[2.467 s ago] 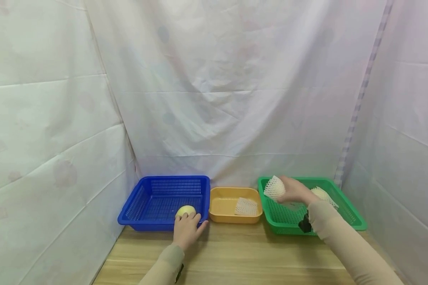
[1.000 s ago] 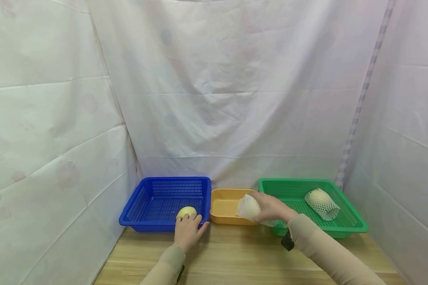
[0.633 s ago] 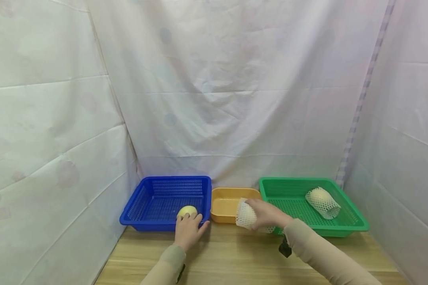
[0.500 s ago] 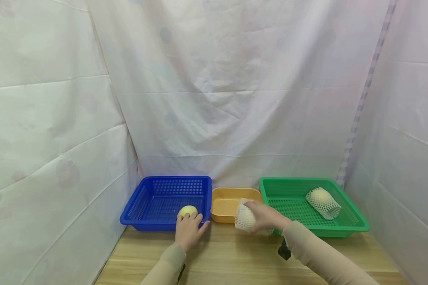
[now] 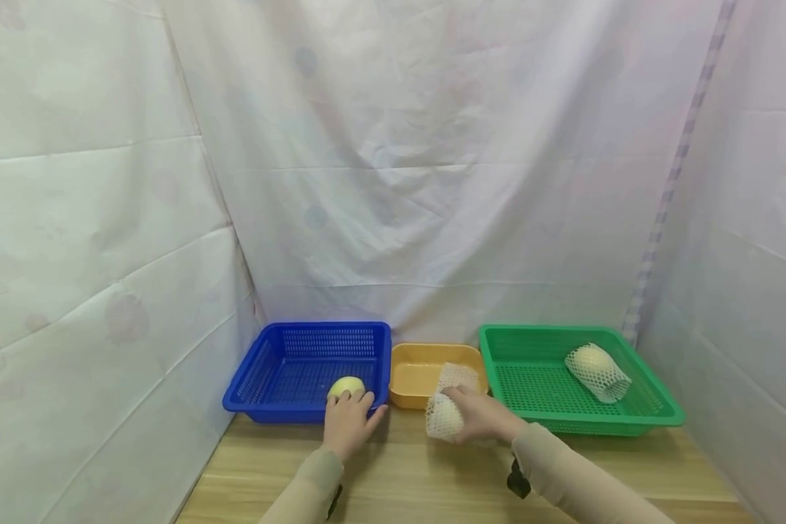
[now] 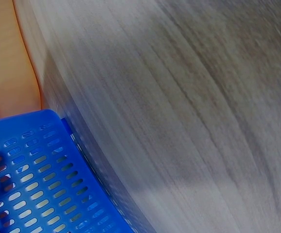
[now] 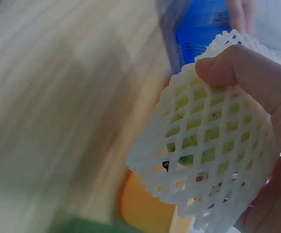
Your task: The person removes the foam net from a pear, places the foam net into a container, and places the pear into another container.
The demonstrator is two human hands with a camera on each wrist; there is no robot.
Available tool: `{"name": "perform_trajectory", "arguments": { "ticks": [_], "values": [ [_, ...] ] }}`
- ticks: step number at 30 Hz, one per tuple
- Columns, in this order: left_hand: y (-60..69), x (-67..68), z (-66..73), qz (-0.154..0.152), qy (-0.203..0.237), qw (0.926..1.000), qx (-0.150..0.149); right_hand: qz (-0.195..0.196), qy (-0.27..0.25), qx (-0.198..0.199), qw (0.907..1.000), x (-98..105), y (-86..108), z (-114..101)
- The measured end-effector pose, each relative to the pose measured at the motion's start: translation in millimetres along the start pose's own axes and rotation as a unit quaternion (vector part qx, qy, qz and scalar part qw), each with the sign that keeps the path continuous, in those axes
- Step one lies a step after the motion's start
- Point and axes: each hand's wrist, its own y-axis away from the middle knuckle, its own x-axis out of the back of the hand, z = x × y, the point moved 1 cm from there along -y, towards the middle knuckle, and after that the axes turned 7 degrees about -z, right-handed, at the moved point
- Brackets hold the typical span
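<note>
Over the front rim of the blue basket (image 5: 242, 404), my left hand (image 5: 346, 428) rests with its fingertips at a round pale yellow fruit (image 5: 346, 386) inside. The hand covers the fruit's lower part. My right hand (image 5: 483, 416) grips a yellowish fruit (image 7: 213, 131) in a white foam net sleeve (image 5: 442, 418), just in front of the orange tray (image 5: 409, 399). In the right wrist view the thumb presses on the net sleeve, whose loose end hangs beyond the fruit. The left wrist view shows the basket's slotted side, with only blurred bits of hand.
An empty foam net (image 5: 457, 375) lies in the orange tray, between the two baskets. Another netted fruit (image 5: 594, 367) lies at the right in the green basket (image 5: 655, 418). All stand on a wooden table (image 5: 399, 480), with white cloth (image 5: 393, 182) hanging behind and at both sides.
My right hand has carried the netted fruit out of the green basket, leftward and then down toward me, before the orange tray. My left hand has stayed at the blue basket's fruit.
</note>
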Motion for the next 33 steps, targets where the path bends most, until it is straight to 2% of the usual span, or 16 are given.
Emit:
{"name": "perform_trajectory", "arguments": {
  "ticks": [13,23,28,33],
  "values": [
    [0.4,1.1,1.4,-0.008,-0.002,1.0000,0.003,-0.014,-0.005,-0.015,0.9998,-27.7,2.1,5.1],
    [2.2,1.5,0.3,-0.001,0.001,1.0000,-0.001,-0.010,0.006,-0.006,0.9999,-41.8,3.2,6.7],
    [1.4,1.9,0.1,-0.008,0.001,1.0000,0.002,-0.007,0.008,0.001,0.9999,-46.2,1.8,8.2],
    [0.0,2.2,0.1,-0.029,-0.001,0.9996,0.003,-0.010,0.001,0.002,0.9999,-49.9,2.0,9.5]
  ]
}}
